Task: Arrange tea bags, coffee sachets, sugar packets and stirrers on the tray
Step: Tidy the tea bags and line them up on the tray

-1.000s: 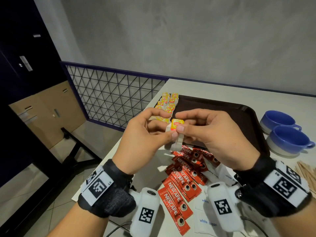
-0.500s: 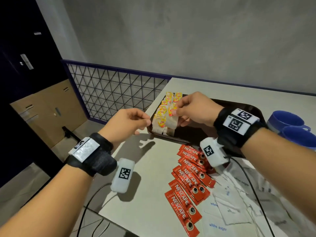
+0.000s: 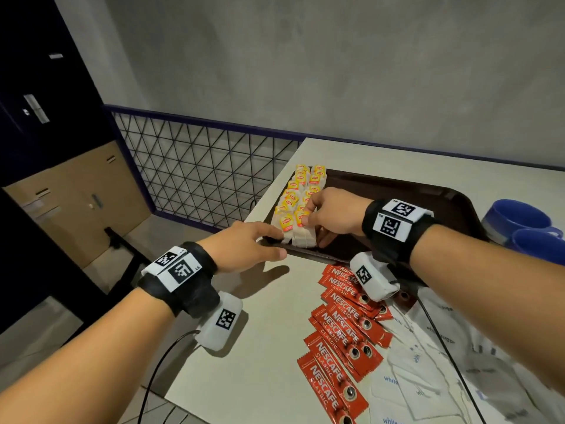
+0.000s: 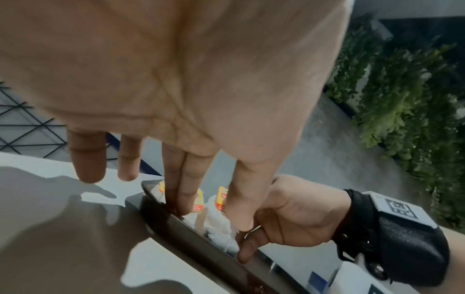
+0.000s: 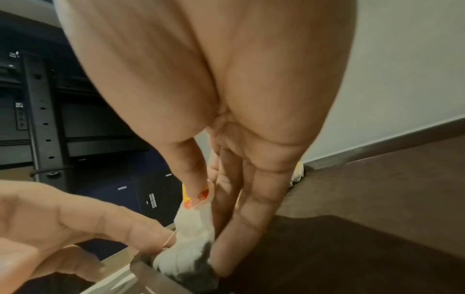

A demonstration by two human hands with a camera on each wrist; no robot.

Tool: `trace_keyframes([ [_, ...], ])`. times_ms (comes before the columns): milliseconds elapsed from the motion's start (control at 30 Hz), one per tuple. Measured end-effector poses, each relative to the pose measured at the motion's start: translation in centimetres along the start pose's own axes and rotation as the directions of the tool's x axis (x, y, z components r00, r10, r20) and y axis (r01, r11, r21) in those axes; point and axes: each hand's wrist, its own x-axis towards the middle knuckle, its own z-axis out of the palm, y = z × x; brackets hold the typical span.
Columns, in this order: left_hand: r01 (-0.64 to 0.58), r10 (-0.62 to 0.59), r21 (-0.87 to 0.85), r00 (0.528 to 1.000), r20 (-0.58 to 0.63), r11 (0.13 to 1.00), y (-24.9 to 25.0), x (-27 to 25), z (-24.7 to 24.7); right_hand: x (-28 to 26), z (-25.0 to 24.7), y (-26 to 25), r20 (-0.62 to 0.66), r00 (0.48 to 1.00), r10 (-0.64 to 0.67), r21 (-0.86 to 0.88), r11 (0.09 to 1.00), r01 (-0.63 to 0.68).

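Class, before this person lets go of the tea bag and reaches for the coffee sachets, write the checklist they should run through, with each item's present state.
1. Tea bag inside tray, at the near end of the rows: ok.
2. Right hand released from it: not ok, thumb and fingers pinch its tag.
3. Left hand free to reach: ok, fingers straight at the tray edge.
4. Coffee sachets within reach on table: ok.
5. Bare tray room for sachets: ok.
6. Stirrers located: cannot tell.

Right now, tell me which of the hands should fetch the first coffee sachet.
Left, probably. The right hand pinches a tea bag on the tray. The left hand only touches the row with straight fingers, holds nothing, and the coffee sachets lie just below it.
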Motion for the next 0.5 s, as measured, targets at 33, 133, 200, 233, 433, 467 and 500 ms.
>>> trace_keyframes([
  [33,-0.002,0.002,0.019,1.000,0.004,1.000,-0.1,0.1,0.0,0.0,0.0,0.0,0.005,1.000,0.005,0.014,1.000,-0.005],
  [133,-0.030,0.031,0.060,0.999,-0.023,0.998,-0.2,0.2,0.1,0.0,0.1,0.0,0.013,1.000,0.020,0.072,0.997,-0.021],
  [200,-0.078,0.081,0.049,0.995,-0.056,0.996,-0.1,0.2,0.3,0.0,0.3,0.1,0.014,1.000,0.028,0.103,0.994,-0.029],
  [233,-0.108,0.110,0.033,0.991,-0.076,0.994,0.1,0.2,0.4,0.0,0.5,0.2,0.017,0.999,0.027,0.118,0.993,-0.029],
  [433,-0.201,0.210,0.110,0.974,-0.082,0.974,1.8,-0.5,1.5,0.5,0.7,0.6,0.015,1.000,0.020,0.139,0.990,-0.021],
  [467,-0.209,0.218,0.140,0.974,-0.052,0.968,1.9,-0.6,1.6,0.5,0.6,0.6,0.018,1.000,0.018,0.136,0.991,-0.020],
  [500,-0.209,0.216,0.165,0.976,-0.025,0.964,2.0,-0.6,1.6,0.5,0.6,0.6,0.019,1.000,0.015,0.129,0.991,-0.017],
])
